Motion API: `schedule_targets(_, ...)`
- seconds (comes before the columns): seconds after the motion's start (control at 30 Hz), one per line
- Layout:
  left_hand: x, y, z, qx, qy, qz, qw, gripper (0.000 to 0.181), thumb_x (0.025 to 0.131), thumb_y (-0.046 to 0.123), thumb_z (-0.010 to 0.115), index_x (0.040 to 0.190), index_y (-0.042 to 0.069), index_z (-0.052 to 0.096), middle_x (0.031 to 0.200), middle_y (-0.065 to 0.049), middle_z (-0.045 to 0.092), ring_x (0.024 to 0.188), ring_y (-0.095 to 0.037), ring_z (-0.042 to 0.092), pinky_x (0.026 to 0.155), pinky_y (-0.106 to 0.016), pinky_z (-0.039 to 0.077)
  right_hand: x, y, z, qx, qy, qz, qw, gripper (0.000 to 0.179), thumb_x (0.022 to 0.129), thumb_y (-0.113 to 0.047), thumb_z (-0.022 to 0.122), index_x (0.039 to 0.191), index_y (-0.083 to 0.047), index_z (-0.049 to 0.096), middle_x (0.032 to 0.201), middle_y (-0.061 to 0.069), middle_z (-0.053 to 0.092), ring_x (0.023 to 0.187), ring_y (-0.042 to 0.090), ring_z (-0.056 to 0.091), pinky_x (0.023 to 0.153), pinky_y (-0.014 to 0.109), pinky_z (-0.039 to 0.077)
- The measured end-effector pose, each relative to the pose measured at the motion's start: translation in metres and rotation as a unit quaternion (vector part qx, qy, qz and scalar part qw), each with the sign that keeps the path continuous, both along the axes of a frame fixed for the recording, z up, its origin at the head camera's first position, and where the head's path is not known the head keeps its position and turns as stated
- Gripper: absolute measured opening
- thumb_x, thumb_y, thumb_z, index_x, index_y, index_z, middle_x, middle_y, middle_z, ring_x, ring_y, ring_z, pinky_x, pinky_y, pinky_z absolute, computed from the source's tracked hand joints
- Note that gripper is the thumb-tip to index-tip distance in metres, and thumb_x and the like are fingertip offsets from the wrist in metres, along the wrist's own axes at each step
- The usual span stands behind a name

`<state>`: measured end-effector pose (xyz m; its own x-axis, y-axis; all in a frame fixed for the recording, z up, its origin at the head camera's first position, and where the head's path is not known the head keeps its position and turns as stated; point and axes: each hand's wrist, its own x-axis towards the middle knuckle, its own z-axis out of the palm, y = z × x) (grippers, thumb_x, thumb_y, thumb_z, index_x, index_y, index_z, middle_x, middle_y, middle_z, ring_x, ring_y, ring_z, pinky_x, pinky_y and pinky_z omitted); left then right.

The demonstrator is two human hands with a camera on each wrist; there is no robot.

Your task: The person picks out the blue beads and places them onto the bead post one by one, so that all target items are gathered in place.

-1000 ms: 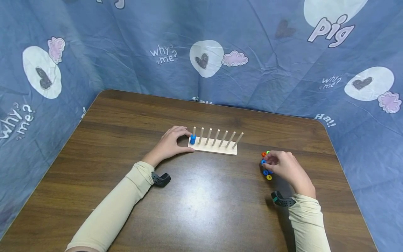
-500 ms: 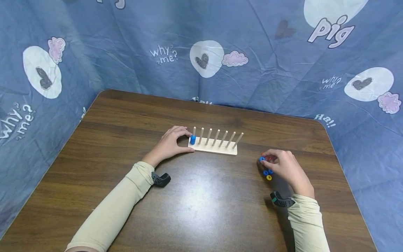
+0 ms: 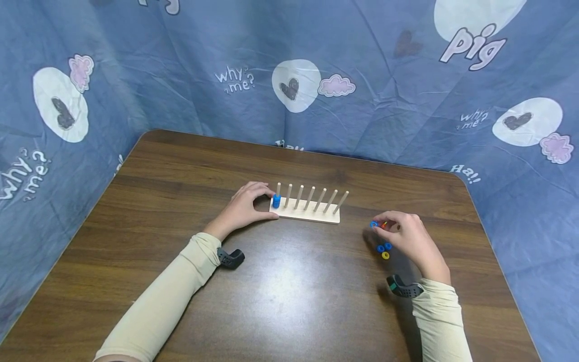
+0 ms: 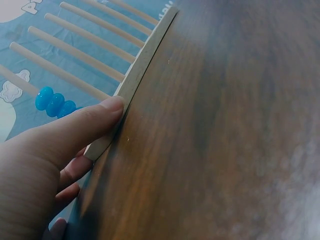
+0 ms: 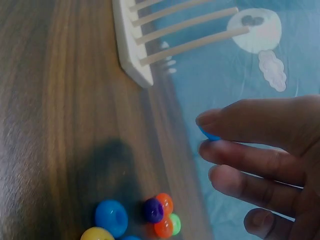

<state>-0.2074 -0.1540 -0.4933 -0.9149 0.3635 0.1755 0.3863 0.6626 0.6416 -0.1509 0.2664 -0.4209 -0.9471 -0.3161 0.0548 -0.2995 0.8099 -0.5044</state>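
Observation:
A pale wooden peg board (image 3: 308,212) stands on the table with a row of several upright pegs. Blue beads (image 3: 276,201) are stacked on its leftmost peg. My left hand (image 3: 246,205) holds the board's left end, thumb (image 4: 102,112) on the front edge and fingers behind. Over to the right, my right hand (image 3: 412,241) pinches a blue bead (image 3: 373,224) between thumb and forefinger, raised off the table. In the right wrist view only a sliver of that bead (image 5: 210,135) shows between the fingertips.
Under the right hand lie loose beads: blue (image 5: 111,218), yellow (image 3: 385,255), purple (image 5: 153,210), orange (image 5: 164,228) and green (image 5: 175,224). The brown wooden table (image 3: 289,301) ends at a blue patterned cloth (image 3: 203,110) behind it.
My right hand has lifted the blue bead from the loose beads and moved it slightly left and away from me. My left hand stays on the peg board.

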Motion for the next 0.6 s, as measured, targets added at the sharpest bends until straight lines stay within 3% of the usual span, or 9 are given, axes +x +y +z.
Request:
schedule_targets(0.43, -0.002, 0.000, -0.002, -0.002, -0.006, -0.001, 1.0000, 0.060, 0.076, 0.045, 0.091, 0.125, 0.015, 0.072, 0.145, -0.010, 0.061, 0.144, -0.031, 0.047, 0.125, -0.058, 0.029, -0.001, -0.013, 0.009, -0.012, 0.026, 0.008, 0.9996, 0.014, 0.090, -0.011, 0.079, 0.104, -0.013, 0.079, 0.088, 0.000, 0.076, 0.065, 0.013, 0.059, 0.057, 0.021, 0.047)
schedule_targets(0.6, -0.002, -0.001, -0.003, -0.004, -0.008, 0.000, 1.0000, 0.060, 0.076, 0.045, 0.091, 0.125, 0.016, 0.072, 0.146, -0.009, 0.061, 0.144, -0.031, 0.046, 0.125, -0.058, 0.028, -0.002, -0.016, 0.011, -0.011, 0.036, 0.012, 0.9992, 0.015, 0.090, -0.012, 0.080, 0.105, -0.014, 0.079, 0.096, 0.002, 0.079, 0.072, 0.011, 0.061, 0.063, 0.021, 0.050)
